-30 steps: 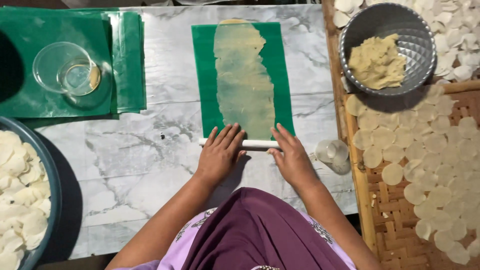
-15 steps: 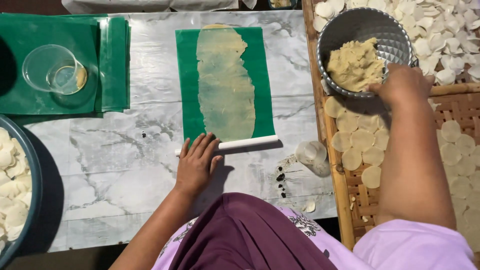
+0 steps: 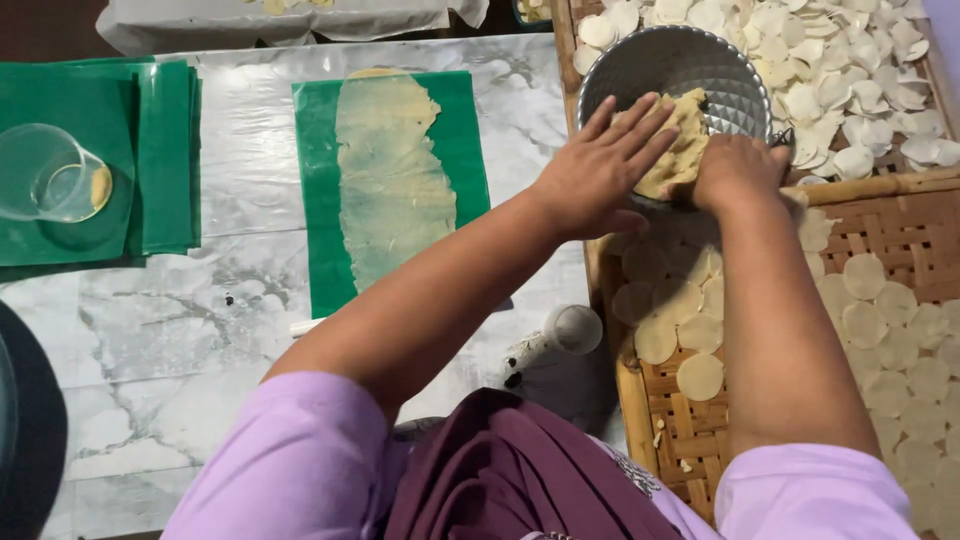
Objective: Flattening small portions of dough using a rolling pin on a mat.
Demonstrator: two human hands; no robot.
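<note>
Both hands are over at the metal bowl (image 3: 672, 75), which sits on the woven bamboo tray (image 3: 880, 225) so the lump of pale dough (image 3: 680, 135) is within easy reach of the drying rounds. The right hand (image 3: 735, 170) is curled down into the bowl with its fingers closed around the dough, knuckles up, seemingly gripping a piece of that soft, crumbly-looking mass. The left hand (image 3: 600, 165) lies flat and open, fingers spread and straight, pressing against the near side of the lump and the bowl's rim, apparently to steady it; it grasps nothing. Just below the wrists, thin cut discs (image 3: 660, 335) of the same yellowish dough lie in loose rows on the tray's lattice, spaced so they barely overlap, and beyond the bowl drier, whiter, curled chips (image 3: 860, 90) are heaped. Well off to the left of the left forearm, a long, ragged-edged sheet of rolled dough (image 3: 392, 175) lies smooth and almost translucent on a green plastic sheet (image 3: 465, 150), spread flat on the veined marble tabletop (image 3: 170, 340). Farther left a clear plastic cup (image 3: 45, 175) rests tipped on a stack of folded green sheets (image 3: 165, 150). Near the left elbow stands a small white cylindrical cutter (image 3: 572, 328).
</note>
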